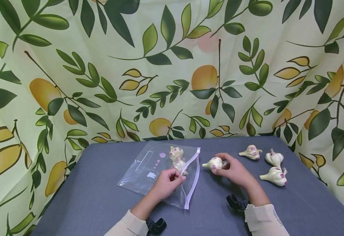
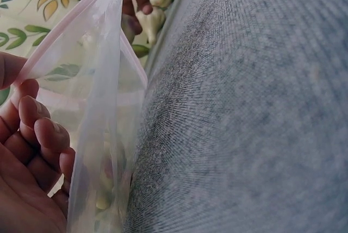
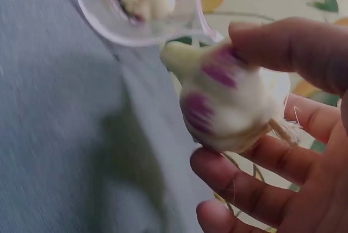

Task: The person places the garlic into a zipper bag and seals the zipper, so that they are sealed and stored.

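white garlic (image 3: 225, 102) in right hand (image 1: 233, 168)

The held garlic bulb (image 1: 214, 164) is white streaked with purple, the clear bag (image 1: 160, 159) lilac-edged, the desk (image 1: 101, 196) grey-blue, the cloth (image 1: 172, 78) cream with a green-and-orange leaf-and-fruit print.

A clear zip bag (image 1: 157, 164) lies near the far edge of the bench (image 1: 101, 196), its lilac-rimmed mouth gaping toward the right edge, garlic bulbs (image 1: 176, 153) inside. Beside the mouth, a white, purple-streaked bulb (image 1: 213, 164) is held, stem toward the bag.
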`<state>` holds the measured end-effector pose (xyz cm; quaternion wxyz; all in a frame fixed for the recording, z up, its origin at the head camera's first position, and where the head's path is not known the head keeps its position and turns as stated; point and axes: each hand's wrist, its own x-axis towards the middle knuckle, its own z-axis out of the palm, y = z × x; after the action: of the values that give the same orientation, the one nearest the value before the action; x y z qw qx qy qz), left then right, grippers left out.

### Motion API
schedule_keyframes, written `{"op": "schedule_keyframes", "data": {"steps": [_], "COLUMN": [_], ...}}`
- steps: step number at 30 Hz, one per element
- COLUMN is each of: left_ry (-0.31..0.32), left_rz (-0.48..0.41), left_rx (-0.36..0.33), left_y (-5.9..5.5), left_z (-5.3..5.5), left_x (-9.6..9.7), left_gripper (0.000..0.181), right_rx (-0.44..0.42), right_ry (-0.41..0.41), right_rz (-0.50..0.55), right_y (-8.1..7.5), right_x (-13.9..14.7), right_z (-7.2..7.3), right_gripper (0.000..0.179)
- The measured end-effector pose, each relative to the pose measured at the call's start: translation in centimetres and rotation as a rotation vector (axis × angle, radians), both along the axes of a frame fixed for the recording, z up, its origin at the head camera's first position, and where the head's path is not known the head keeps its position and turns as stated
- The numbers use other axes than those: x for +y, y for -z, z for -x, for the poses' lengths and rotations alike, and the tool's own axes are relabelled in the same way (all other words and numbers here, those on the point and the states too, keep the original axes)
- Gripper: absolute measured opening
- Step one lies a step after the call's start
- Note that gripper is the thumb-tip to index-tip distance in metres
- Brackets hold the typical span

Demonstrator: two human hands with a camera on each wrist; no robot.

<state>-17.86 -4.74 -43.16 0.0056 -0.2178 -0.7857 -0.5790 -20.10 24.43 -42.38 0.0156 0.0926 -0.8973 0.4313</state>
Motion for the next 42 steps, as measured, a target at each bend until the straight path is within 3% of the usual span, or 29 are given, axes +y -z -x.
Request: {"op": "schedule_keyframes", "data": {"steps": [3, 9, 14, 21, 40, 42], "left_ry": [-0.001, 0.014, 0.016, 0.026, 0.031, 0.021], "left_rz": [0.012, 0.005, 0.022, 0.019, 0.017, 0.030], "left_rx": [-0.002, -0.008, -0.005, -0.041, -0.045, -0.049], "left_y": [1.3, 1.8, 1.6, -1.9, -1.8, -1.1], "left_z": [0.8, 1.2, 1.2, -0.7, -0.7, -0.3], "left_x": [-0.1, -0.4, -0.3, -0.1, -0.3, -0.3], "left_gripper": [0.015, 0.016, 0.017, 0.014, 0.015, 0.015], "right_rx": [-0.010, -0.004, 0.011, 0.064, 0.056, 0.057], "right_ry": [-0.038, -0.086, -0.082, -0.061, -0.003, 0.005], "right_rz": [0.000, 0.011, 0.030, 0.096, 0.053, 0.048], "right_y": [-0.1, 0.2, 0.6, 1.4, 1.6, 1.7], "right_x": [-1.2, -3.7, -5.3, -6.7, -7.8, -8.0], "right_z": [-0.1, -0.3, -0.5, -0.6, -0.6, -0.7], "right_gripper": [0.063, 0.065, 0.067, 0.066, 0.057, 0.056]}}
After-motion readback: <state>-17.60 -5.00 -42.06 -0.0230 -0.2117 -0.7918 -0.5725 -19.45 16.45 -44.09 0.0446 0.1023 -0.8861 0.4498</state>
